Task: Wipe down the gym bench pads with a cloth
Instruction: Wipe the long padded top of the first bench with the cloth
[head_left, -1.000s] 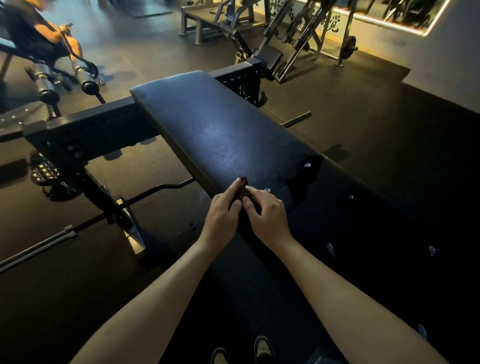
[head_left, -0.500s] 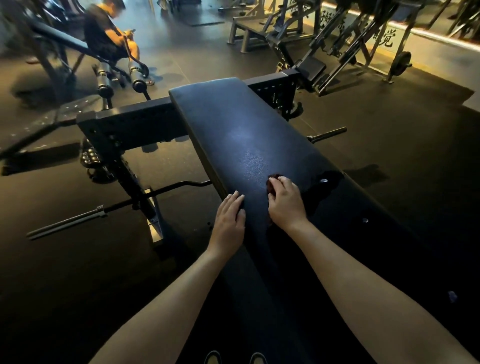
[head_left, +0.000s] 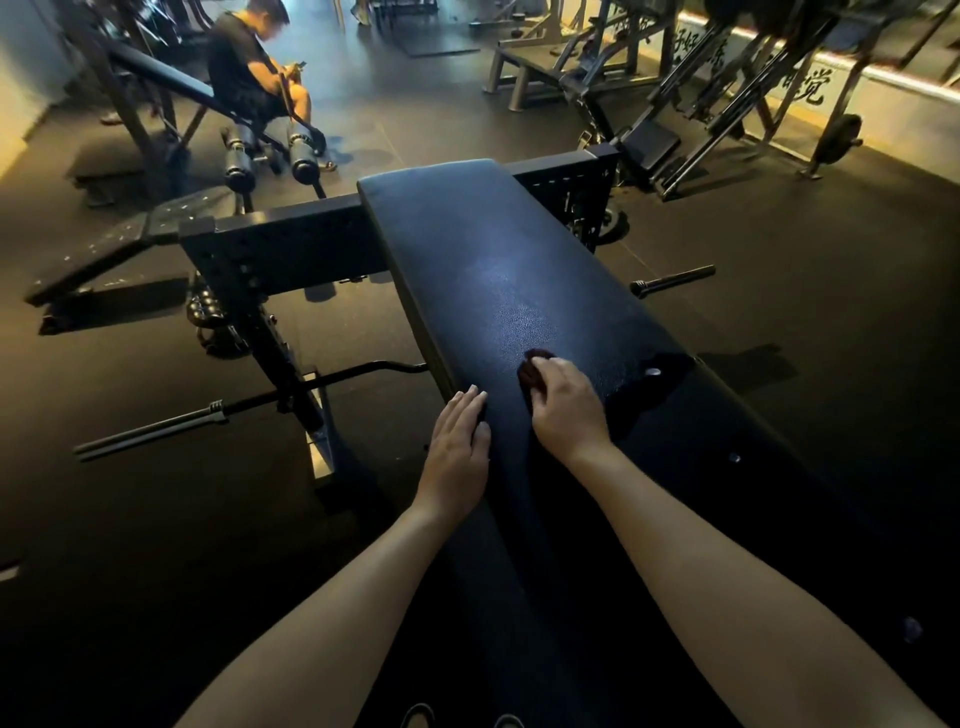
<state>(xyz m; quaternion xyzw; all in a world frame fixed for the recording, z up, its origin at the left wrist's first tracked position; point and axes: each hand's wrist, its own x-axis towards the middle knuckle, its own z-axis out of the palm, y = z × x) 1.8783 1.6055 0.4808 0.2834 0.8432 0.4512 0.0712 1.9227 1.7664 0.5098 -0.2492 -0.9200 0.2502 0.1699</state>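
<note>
A long black bench pad (head_left: 498, 270) runs away from me in the head view. A small dark reddish cloth (head_left: 531, 370) lies bunched on the pad, mostly under my right hand (head_left: 563, 408), which grips it with curled fingers. My left hand (head_left: 460, 447) rests flat on the pad's left edge, fingers straight, holding nothing. The two hands are apart, a short gap of pad between them.
A black steel frame (head_left: 291, 244) crosses under the pad's far end. A barbell (head_left: 156, 431) lies on the floor to the left, a bar end (head_left: 672, 280) to the right. A person (head_left: 254, 62) sits on another bench far left. Machines (head_left: 675, 78) stand at the back right.
My hands, together on the cloth a second ago, have parted. The right hand took the cloth forward onto the pad's middle; the left hand now lies flat at the edge. The view tilted up.
</note>
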